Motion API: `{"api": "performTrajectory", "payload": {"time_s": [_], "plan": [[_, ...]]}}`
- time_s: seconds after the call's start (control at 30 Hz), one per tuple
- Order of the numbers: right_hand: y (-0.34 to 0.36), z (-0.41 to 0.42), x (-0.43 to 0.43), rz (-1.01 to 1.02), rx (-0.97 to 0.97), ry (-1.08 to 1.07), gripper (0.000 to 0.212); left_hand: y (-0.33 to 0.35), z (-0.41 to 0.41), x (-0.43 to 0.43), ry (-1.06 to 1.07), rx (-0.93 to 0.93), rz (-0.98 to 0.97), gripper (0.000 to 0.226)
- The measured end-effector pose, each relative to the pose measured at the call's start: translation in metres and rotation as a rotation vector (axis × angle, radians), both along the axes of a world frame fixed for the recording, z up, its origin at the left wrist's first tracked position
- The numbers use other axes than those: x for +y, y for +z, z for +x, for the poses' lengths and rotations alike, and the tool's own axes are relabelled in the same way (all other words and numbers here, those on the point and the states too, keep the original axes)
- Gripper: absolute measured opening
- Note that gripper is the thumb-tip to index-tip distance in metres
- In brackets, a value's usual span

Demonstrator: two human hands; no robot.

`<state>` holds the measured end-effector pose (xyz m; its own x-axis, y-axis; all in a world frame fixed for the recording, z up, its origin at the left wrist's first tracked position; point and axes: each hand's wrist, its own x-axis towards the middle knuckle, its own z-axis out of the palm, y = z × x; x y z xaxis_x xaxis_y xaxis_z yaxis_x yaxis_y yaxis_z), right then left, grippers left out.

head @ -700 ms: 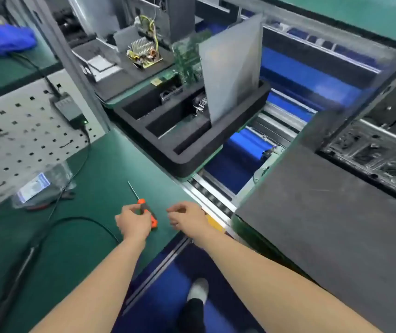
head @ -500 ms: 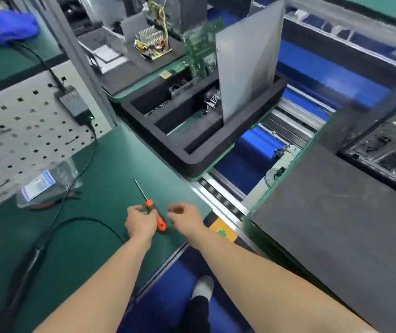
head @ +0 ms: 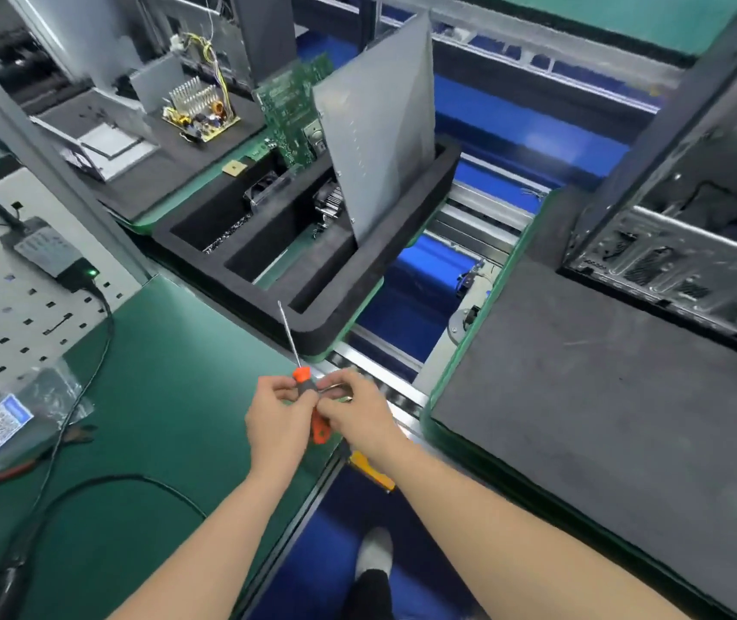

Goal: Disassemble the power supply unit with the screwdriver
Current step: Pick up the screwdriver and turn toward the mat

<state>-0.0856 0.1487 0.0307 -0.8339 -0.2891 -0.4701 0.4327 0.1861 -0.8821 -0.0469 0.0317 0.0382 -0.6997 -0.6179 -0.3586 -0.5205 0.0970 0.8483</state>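
At the edge of the green bench [head: 156,396], near 6 o'clock, the left hand [head: 274,425] and right hand [head: 357,411] both pinch the orange screwdriver [head: 302,377] by its handle, shaft pointing toward 12 o'clock. The bare power supply board [head: 200,115] lies well apart at 11 o'clock.

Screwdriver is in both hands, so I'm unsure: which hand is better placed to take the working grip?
Probably right: the right hand curls round the middle of the screwdriver, shaft pointing away; the left hand only pinches near its collar.

matt green bench mat [head: 169,373], black foam tray [head: 335,324], shiny metal screwdriver shaft [head: 288,333]
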Motion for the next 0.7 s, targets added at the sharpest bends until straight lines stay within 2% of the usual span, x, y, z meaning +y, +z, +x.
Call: {"api": "performTrajectory", "payload": {"time_s": [0.17,0.33,0.5,0.7], "plan": [[0.037,-0.015,0.091,-0.072,0.064,-0.215,0.030,0.032,-0.042,0.078,-0.336,0.173,-0.014,0.021],[0.055,-0.007,0.197,0.003,0.095,-0.504,0.025,0.043,-0.070,0.182,-0.642,0.206,-0.001,0.015],[0.058,0.024,0.285,0.080,0.073,-0.725,0.027,0.050,-0.072,0.278,-0.873,0.107,0.067,0.014],[0.052,0.053,0.345,0.254,0.056,-0.905,0.020,0.051,-0.064,0.353,-1.046,-0.007,0.084,0.013]]}}
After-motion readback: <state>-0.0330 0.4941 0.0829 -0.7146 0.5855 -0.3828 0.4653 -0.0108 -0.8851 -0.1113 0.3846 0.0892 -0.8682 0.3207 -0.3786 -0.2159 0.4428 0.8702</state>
